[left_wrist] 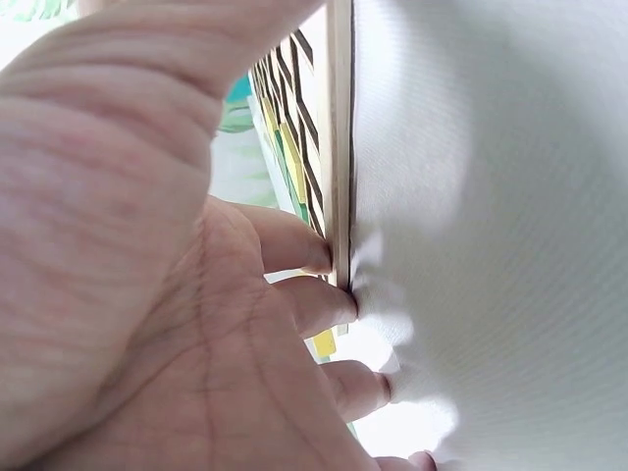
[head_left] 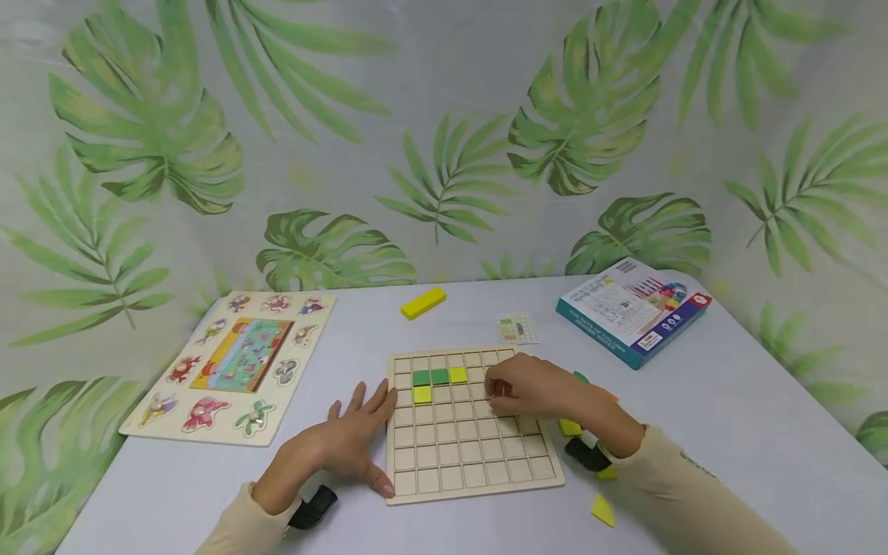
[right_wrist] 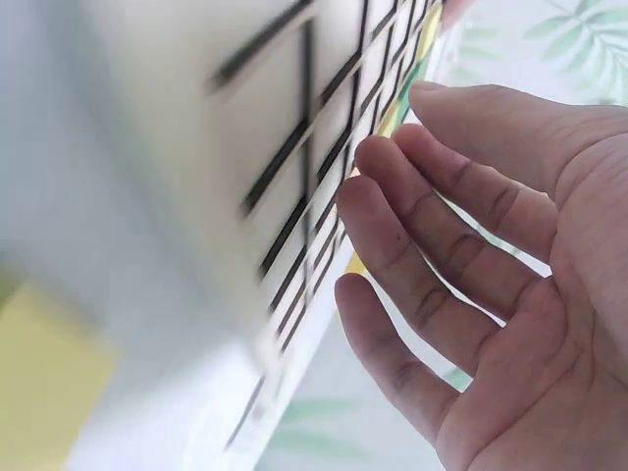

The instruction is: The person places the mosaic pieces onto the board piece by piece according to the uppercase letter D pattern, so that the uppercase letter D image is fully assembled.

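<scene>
A wooden grid board (head_left: 472, 453) lies on the table. Two green square tiles (head_left: 421, 378) and a yellow tile (head_left: 458, 375) sit side by side in its second row, with another yellow tile (head_left: 422, 395) below the left green one. My left hand (head_left: 350, 443) rests with spread fingers against the board's left edge; the left wrist view has its fingertips (left_wrist: 316, 257) right at that edge. Over the board's upper right is my right hand (head_left: 537, 385), fingers loosely bent. In the right wrist view nothing shows between its thumb and fingers (right_wrist: 378, 221).
Loose yellow pieces (head_left: 603, 510) and a green piece (head_left: 581, 377) lie right of the board, partly behind the right arm. Behind it are a small pattern card (head_left: 516, 329) and a yellow block (head_left: 424, 304). A game box (head_left: 634, 312) stands back right; an animal puzzle board (head_left: 163, 408) lies left.
</scene>
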The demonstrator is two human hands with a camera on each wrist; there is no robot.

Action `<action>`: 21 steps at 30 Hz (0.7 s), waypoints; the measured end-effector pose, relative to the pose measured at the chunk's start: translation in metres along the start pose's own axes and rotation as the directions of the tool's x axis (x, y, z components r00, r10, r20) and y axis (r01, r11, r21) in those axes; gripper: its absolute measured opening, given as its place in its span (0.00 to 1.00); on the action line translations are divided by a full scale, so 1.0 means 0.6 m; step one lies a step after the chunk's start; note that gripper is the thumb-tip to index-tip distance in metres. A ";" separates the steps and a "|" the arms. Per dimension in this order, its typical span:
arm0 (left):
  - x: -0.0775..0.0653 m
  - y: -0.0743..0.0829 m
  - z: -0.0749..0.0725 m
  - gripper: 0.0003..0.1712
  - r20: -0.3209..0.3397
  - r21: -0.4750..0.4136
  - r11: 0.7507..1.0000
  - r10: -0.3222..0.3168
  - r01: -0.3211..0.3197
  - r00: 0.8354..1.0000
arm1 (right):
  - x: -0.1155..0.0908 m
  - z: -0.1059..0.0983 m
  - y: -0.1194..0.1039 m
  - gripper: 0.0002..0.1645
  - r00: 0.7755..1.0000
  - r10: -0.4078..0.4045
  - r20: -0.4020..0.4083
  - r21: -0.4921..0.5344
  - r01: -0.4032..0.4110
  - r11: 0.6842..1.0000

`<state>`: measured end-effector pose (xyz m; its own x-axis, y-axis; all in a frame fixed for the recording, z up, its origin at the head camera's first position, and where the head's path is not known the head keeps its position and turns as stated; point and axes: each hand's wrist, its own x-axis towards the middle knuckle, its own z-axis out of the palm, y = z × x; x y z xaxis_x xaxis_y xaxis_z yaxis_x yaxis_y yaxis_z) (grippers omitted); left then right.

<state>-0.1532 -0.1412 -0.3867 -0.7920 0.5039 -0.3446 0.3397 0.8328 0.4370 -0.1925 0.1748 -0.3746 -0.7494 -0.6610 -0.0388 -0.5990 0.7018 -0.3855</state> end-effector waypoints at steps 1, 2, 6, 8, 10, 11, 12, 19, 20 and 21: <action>0.000 -0.001 0.000 0.80 0.000 -0.002 1.000 0.001 -0.001 1.000 | -0.008 -0.001 0.004 0.03 1.000 0.007 -0.001 0.005 -0.007 1.000; -0.001 -0.001 0.000 0.80 0.000 -0.006 1.000 0.003 -0.003 1.000 | -0.016 -0.003 0.007 0.03 1.000 0.019 -0.002 0.010 -0.019 1.000; -0.003 -0.001 -0.002 0.79 0.003 -0.006 1.000 0.017 -0.017 1.000 | -0.045 -0.006 0.018 0.03 0.997 0.070 0.012 0.018 -0.071 0.997; -0.003 -0.002 -0.001 0.79 0.001 -0.007 1.000 0.018 -0.018 1.000 | -0.059 -0.010 0.022 0.04 0.995 0.100 0.027 0.023 -0.101 0.995; -0.004 -0.002 0.000 0.79 0.000 -0.007 1.000 0.017 -0.017 1.000 | -0.072 -0.013 0.027 0.07 0.992 0.121 0.039 0.021 -0.122 0.992; -0.004 -0.003 0.000 0.79 -0.001 -0.007 1.000 0.015 -0.015 1.000 | -0.078 -0.015 0.029 0.08 0.991 0.130 0.042 0.020 -0.131 0.991; -0.004 -0.003 0.000 0.79 -0.001 -0.007 1.000 0.013 -0.013 1.000 | -0.083 -0.017 0.031 0.10 0.990 0.137 0.043 0.012 -0.138 0.990; -0.002 -0.004 -0.001 0.80 -0.006 -0.009 1.000 0.008 -0.009 1.000 | -0.111 -0.026 0.045 0.16 0.979 0.199 0.050 -0.022 -0.198 0.980; -0.002 -0.004 0.000 0.80 -0.007 -0.011 1.000 0.008 -0.008 1.000 | -0.114 -0.027 0.046 0.17 0.977 0.204 0.056 -0.018 -0.203 0.979; -0.001 -0.003 0.000 0.80 -0.007 -0.015 1.000 0.007 -0.007 1.000 | -0.117 -0.027 0.047 0.17 0.976 0.211 0.063 -0.011 -0.210 0.978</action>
<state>-0.1531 -0.1433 -0.3875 -0.7932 0.5078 -0.3361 0.3375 0.8260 0.4514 -0.1616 0.2452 -0.3681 -0.8394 -0.5137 -0.1773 -0.4310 0.8281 -0.3585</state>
